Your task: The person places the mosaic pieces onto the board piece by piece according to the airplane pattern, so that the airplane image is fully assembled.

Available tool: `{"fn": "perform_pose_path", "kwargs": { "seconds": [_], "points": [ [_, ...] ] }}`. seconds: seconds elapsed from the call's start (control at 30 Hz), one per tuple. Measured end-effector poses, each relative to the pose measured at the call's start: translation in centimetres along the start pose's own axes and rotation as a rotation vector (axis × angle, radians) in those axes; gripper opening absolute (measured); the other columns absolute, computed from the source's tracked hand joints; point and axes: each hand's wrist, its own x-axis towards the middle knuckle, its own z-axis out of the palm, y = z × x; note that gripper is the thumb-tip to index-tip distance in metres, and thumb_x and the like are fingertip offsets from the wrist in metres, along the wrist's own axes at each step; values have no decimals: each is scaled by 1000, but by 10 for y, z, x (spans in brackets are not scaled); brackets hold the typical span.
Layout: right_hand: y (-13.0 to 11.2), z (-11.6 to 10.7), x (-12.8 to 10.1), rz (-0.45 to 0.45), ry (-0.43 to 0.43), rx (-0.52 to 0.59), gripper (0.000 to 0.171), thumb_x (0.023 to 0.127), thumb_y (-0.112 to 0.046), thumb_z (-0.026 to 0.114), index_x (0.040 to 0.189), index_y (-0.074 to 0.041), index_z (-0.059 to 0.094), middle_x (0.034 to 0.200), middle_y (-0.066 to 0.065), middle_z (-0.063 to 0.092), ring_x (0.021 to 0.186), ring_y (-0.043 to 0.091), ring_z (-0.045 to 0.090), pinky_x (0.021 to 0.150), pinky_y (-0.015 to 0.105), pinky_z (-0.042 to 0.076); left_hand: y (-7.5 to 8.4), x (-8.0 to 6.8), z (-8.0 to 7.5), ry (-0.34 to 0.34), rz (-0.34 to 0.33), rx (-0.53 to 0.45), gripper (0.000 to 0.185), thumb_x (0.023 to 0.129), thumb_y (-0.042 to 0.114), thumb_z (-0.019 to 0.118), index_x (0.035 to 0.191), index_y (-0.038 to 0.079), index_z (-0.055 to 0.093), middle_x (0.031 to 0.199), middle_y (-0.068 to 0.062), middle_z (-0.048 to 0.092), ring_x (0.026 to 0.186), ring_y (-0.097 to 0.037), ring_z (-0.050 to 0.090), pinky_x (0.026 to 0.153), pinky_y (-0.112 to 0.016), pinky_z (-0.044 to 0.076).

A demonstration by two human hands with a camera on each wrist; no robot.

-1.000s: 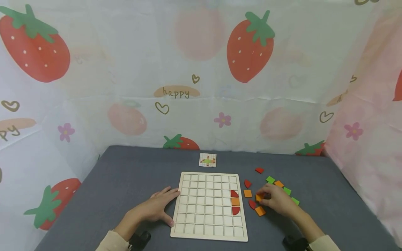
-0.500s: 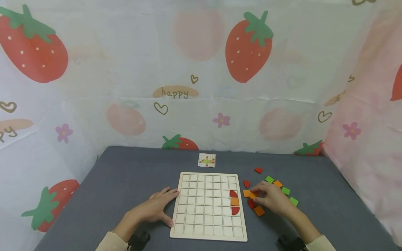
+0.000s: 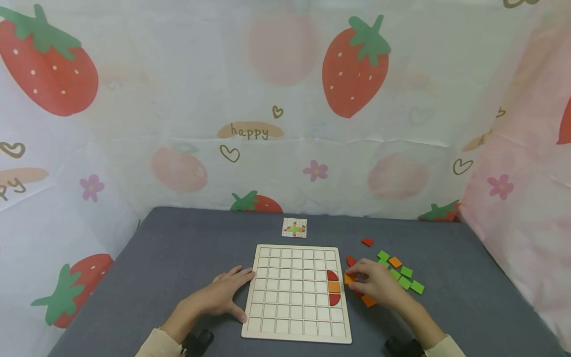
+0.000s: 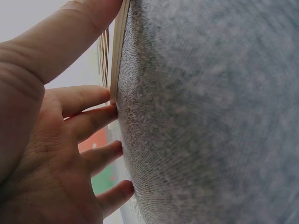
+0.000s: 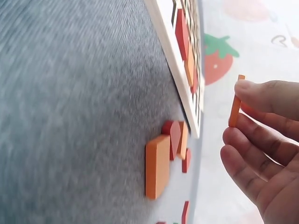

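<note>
A pale wooden board (image 3: 290, 312) with a grid of square recesses lies flat on the table. Along its right edge sit a red quarter-round tile (image 3: 332, 275), an orange square tile (image 3: 333, 287) and another red quarter-round tile (image 3: 334, 299). My left hand (image 3: 220, 295) rests at the board's left edge, fingers spread and straight; the left wrist view has the thumb and fingertips along that edge. Just right of the board, my right hand (image 3: 379, 282) pinches an orange square tile (image 5: 236, 108) between thumb and fingers, raised above the table in the right wrist view.
Beside the right hand lie several green square tiles (image 3: 404, 282), an orange tile (image 3: 395, 262) and another orange tile (image 3: 369, 300). Red tiles (image 3: 368, 242) lie farther back. A small pattern card (image 3: 294, 228) lies behind the board. A strawberry-print curtain (image 3: 290, 99) encloses the table.
My right hand has moved left toward the board with the orange tile, uncovering more green tiles behind it. The left hand stays at the board's edge.
</note>
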Motion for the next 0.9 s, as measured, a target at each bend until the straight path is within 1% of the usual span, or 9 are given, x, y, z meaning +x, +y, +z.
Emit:
{"fn": "perform_pose_path", "kwargs": {
  "seconds": [0.13, 0.27, 0.5, 0.63, 0.77, 0.9],
  "points": [
    [-4, 4, 2, -14, -22, 32, 22, 77, -17, 70, 98, -13, 68, 91, -6, 59, 81, 9, 57, 70, 21, 50, 0, 1, -1, -9, -2, 2, 103, 57, 48, 75, 142, 13, 30, 148, -9, 29, 140, -35, 14, 105, -61, 14],
    [-8, 6, 3, -20, -43, 36, 23, 78, -18, 69, 100, -13, 68, 91, -6, 60, 81, 8, 57, 66, 18, 48, 1, 2, -1, -17, -4, 5, 103, 57, 48, 75, 142, 13, 29, 148, -9, 28, 140, -35, 14, 105, -61, 14],
    [-13, 8, 5, -40, -59, 20, 24, 77, -15, 69, 101, -11, 68, 95, -3, 64, 84, 11, 59, 68, 17, 49, 2, 2, 0, -9, -10, 8, 103, 57, 47, 76, 142, 13, 30, 148, -9, 28, 139, -35, 14, 105, -61, 14],
    [-14, 11, 5, -37, -78, 30, 24, 78, -17, 68, 101, -11, 68, 96, -3, 64, 86, 10, 60, 68, 15, 49, 1, 2, 0, -9, -5, -1, 104, 56, 47, 76, 142, 12, 29, 148, -10, 28, 140, -35, 14, 105, -60, 18],
    [-18, 14, 7, -35, -82, 20, 22, 79, -21, 68, 100, -12, 68, 94, -6, 62, 82, 8, 56, 65, 16, 48, 0, 3, 0, -17, 1, -11, 105, 56, 46, 77, 142, 11, 29, 149, -12, 26, 140, -35, 15, 104, -58, 23],
    [-21, 18, 9, -54, -96, 16, 24, 79, -24, 67, 100, -11, 69, 94, -6, 61, 76, 5, 51, 63, 18, 46, -1, 3, 0, -19, 4, -2, 105, 56, 46, 77, 142, 11, 29, 149, -12, 25, 139, -35, 16, 105, -56, 24]
  ]
}}
